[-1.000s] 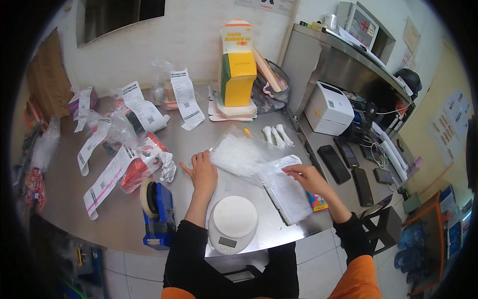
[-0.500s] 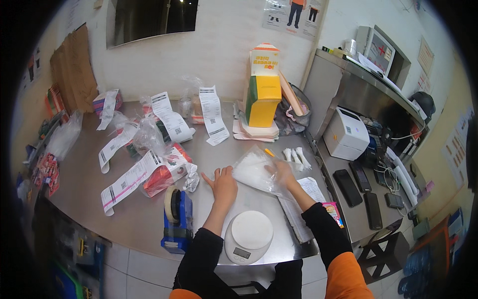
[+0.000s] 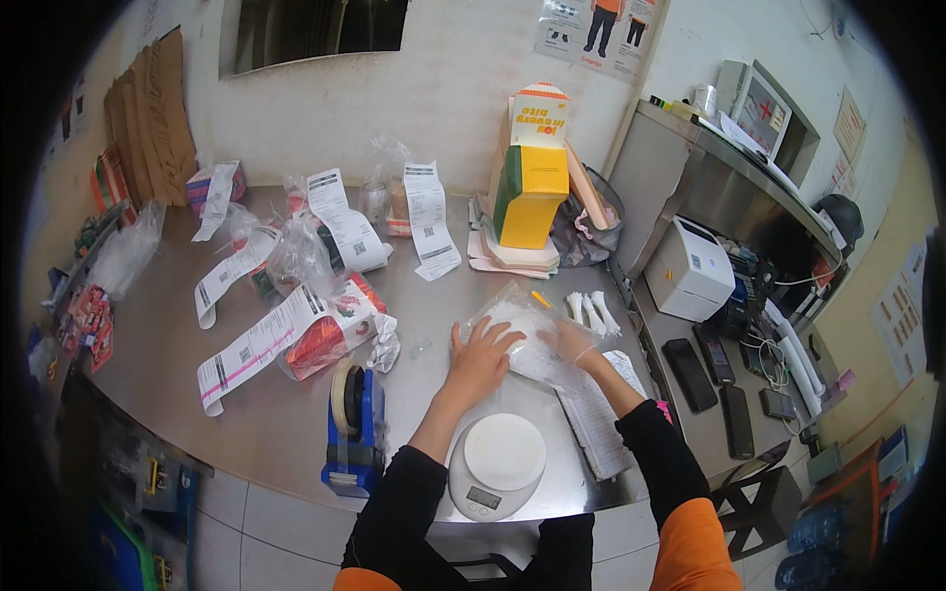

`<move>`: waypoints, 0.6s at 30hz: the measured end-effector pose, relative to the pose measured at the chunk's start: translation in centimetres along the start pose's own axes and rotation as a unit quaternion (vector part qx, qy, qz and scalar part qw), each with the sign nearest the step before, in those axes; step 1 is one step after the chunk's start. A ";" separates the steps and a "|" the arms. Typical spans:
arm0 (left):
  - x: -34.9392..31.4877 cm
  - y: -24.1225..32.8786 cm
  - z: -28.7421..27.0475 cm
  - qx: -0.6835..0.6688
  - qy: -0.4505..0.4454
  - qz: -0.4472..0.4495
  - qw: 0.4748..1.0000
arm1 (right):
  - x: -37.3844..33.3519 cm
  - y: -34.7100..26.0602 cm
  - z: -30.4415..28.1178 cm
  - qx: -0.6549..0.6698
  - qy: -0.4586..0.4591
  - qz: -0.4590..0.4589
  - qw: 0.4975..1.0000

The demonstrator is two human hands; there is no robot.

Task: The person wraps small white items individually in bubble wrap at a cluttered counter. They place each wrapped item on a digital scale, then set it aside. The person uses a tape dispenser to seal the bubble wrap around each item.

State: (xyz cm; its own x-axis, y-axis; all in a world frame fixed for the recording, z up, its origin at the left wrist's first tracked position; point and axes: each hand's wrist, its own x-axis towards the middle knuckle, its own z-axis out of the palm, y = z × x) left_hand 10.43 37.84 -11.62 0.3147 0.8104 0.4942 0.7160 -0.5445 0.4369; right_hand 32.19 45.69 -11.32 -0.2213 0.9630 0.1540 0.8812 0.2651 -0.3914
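A clear plastic bag with white, loose-looking contents lies on the steel table, beyond the white kitchen scale. My left hand rests on the bag's near left side, fingers spread. At the bag's right end, my right hand shows partly through the plastic with its fingers curled; what they hold, if anything, is hidden. Several knotted white bundles lie just right of the bag, near a small yellow stick. Written sheets are beneath my right forearm.
A blue tape dispenser stands left of the scale. Bagged packages with long printed receipts spread over the left side. At the back are a yellow and green carton and a dark bin. A label printer and phones sit right.
My left hand has moved right and away from me, from beside the bag onto it. My right hand has shifted slightly right. The view has tilted a little.
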 end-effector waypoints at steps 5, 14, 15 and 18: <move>-0.3 0.3 -0.2 -0.006 -0.036 0.010 0.999 | 0.3 1.8 -0.5 -0.022 -0.064 -0.019 0.998; -0.4 0.2 0.1 -0.006 -0.037 0.013 0.999 | -1.9 2.7 -2.4 0.316 -0.121 0.115 0.934; -0.4 0.2 0.1 -0.014 -0.032 0.016 0.999 | -2.3 2.5 -2.6 0.360 -0.121 0.119 0.917; -0.4 0.0 0.2 -0.014 -0.036 0.015 0.999 | -2.8 1.6 -2.7 0.447 -0.110 0.153 0.875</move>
State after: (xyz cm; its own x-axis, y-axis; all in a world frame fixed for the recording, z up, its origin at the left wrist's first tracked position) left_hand 10.48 37.53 -11.99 0.3798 0.8068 0.4526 0.6890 -0.5732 0.4436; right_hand 35.39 43.30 -9.91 -0.1937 0.9559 -0.2209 0.2572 -0.1678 -0.9517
